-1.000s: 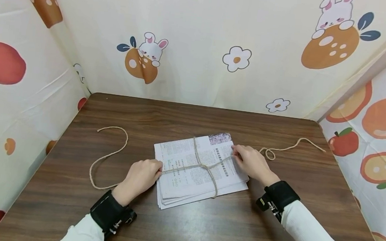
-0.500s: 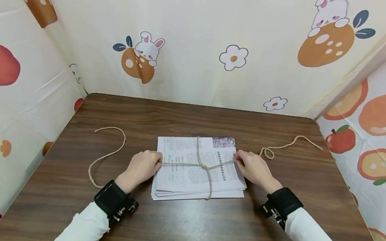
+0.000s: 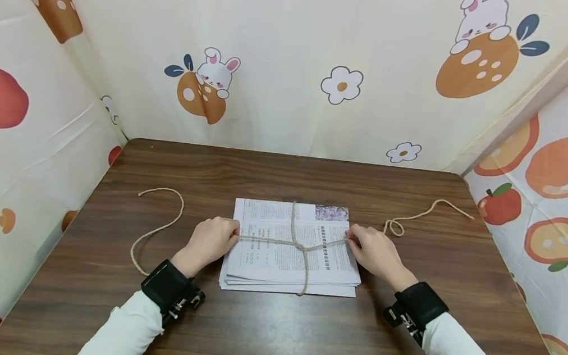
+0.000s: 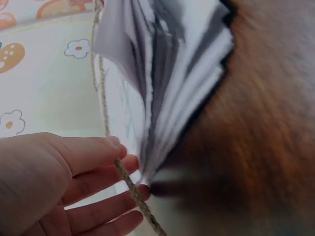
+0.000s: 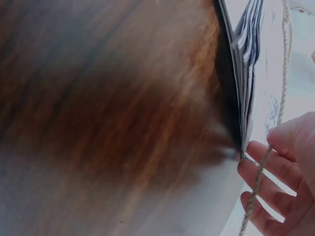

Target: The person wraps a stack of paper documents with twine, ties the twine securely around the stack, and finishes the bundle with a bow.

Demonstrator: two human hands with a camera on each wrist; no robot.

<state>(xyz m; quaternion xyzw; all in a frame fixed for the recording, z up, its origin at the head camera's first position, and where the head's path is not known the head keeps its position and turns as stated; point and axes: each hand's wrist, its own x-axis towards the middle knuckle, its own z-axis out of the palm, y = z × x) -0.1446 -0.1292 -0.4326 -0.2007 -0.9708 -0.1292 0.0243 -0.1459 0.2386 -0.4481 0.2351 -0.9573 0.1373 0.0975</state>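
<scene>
Tan twine point(image 3: 302, 248) across printed papers point(image 3: 271, 264) — folded, perhaps

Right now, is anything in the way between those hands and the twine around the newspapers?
Nothing visible: the left hand and the right hand each pinch the twine directly, at opposite sides of the newspaper stack.

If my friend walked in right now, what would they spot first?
Probably the papers in the middle of the table, with string crossing over them. The left hand and right hand pinch the string, one at each side of the papers. A printed bunny at the head view's top right may come next.
</scene>
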